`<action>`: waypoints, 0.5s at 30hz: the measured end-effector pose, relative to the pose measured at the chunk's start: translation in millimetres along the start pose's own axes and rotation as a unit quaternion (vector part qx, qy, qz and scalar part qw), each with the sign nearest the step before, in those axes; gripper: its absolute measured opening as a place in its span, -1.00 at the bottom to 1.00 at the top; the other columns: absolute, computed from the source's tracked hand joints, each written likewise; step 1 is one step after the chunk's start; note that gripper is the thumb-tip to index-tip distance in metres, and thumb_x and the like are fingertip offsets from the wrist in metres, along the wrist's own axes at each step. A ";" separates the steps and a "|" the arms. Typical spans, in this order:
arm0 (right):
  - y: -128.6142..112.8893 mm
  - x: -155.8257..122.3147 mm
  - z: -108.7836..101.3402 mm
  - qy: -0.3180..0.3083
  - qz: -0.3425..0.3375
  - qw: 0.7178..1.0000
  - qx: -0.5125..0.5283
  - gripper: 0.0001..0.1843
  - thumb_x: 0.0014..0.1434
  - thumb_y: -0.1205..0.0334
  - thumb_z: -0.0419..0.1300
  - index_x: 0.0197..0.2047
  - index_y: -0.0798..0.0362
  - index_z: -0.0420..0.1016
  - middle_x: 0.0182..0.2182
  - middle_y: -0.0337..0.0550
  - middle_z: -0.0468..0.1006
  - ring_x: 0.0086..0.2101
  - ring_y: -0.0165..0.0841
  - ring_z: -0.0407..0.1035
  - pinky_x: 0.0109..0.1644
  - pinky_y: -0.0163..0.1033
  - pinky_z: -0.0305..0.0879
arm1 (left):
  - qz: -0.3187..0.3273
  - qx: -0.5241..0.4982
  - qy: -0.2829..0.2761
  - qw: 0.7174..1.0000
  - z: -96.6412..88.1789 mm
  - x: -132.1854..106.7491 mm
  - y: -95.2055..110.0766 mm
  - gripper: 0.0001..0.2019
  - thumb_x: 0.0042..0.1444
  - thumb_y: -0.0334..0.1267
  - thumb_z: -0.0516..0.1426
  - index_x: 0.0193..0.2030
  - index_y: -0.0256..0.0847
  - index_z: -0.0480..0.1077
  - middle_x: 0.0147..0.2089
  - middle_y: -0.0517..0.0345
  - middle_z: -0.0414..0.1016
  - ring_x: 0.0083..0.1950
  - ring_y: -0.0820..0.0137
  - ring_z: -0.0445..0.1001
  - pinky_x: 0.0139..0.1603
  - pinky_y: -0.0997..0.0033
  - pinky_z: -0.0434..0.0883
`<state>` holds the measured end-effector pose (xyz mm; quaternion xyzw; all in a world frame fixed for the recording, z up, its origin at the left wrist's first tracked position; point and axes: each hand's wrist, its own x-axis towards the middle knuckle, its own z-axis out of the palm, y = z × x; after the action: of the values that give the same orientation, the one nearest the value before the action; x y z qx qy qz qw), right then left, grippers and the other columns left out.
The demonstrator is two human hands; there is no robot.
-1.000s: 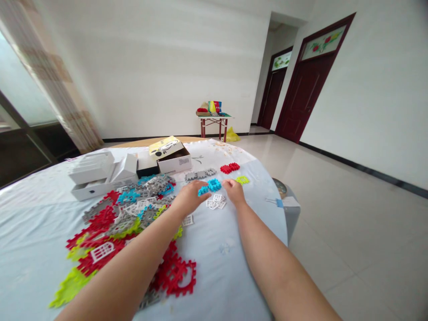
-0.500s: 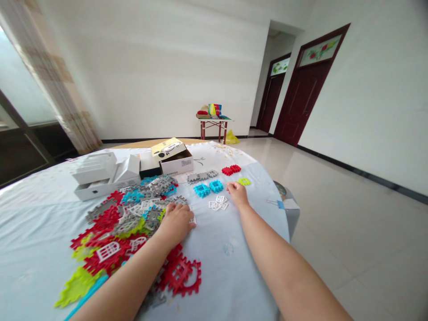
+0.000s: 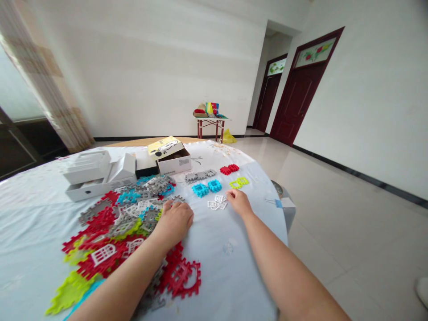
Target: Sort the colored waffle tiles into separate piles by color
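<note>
My left hand (image 3: 175, 222) rests at the right edge of a mixed pile of plastic interlocking building pieces, its fingers curled down. What lies under those fingers is hidden. The pile has red pieces (image 3: 103, 218), grey pieces (image 3: 125, 225), lime green pieces (image 3: 72, 290) and white window frames (image 3: 103, 254). My right hand (image 3: 240, 203) is over the cloth with its fingertips drawn together; anything between them is too small or hidden to tell. Just left of its fingertips are several small white window frames (image 3: 217, 203). Right behind them lie lime green square pieces (image 3: 243, 181).
Beyond the hands lie blue square pieces (image 3: 200, 190), a grey row of pieces (image 3: 199, 176) and red pieces (image 3: 229, 169). White boxes (image 3: 88, 189) and a yellow-lidded box (image 3: 174, 165) stand at the back left. A blue clip (image 3: 278, 203) is at the table's right edge.
My right hand has drawn slightly back, and a second lime green square piece now shows beside the first. The white frame seen by my left thumb is out of sight. The view has shifted slightly.
</note>
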<state>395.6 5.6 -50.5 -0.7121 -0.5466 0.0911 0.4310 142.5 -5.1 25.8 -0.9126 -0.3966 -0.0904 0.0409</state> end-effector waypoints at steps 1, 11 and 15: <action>0.7 0.7 1.0 -0.004 -0.001 1.000 0.002 -0.78 0.01 0.16 0.04 -0.42 0.00 0.50 -0.49 -0.19 0.54 -0.44 -0.37 0.38 -0.33 -0.33 0.24 | -0.007 -0.015 -0.007 1.000 -5.4 2.1 -1.0 -0.66 0.10 -0.21 -0.14 -0.44 -0.17 0.43 -0.28 0.00 0.46 -0.16 0.26 0.35 -0.01 0.10 0.10; 0.2 2.8 -4.8 -0.022 0.005 0.998 0.057 -0.75 0.01 0.15 0.01 -0.47 0.06 0.47 -0.56 -0.23 0.50 -0.48 -0.40 0.35 -0.37 -0.36 0.20 | -0.083 -0.222 -0.045 0.970 -20.6 65.5 1.4 -0.64 0.04 -0.10 -0.11 -0.42 -0.23 0.44 -0.50 0.14 0.45 -0.45 0.41 0.37 -0.41 0.46 0.24; 0.8 1.7 -5.3 -0.025 0.004 0.997 0.070 -0.73 0.02 0.14 0.00 -0.47 0.06 0.47 -0.58 -0.24 0.49 -0.52 -0.43 0.32 -0.39 -0.37 0.19 | -0.086 -0.248 -0.026 0.965 -18.7 80.9 14.6 -0.53 0.04 -0.02 -0.11 -0.06 -0.28 0.37 -0.28 0.07 0.51 -0.30 0.38 0.42 -0.30 0.46 0.30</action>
<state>400.1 4.3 -47.3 -0.6800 -0.5466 0.1485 0.4656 204.8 40.2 60.1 -0.8588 -0.4393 -0.1657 -0.2048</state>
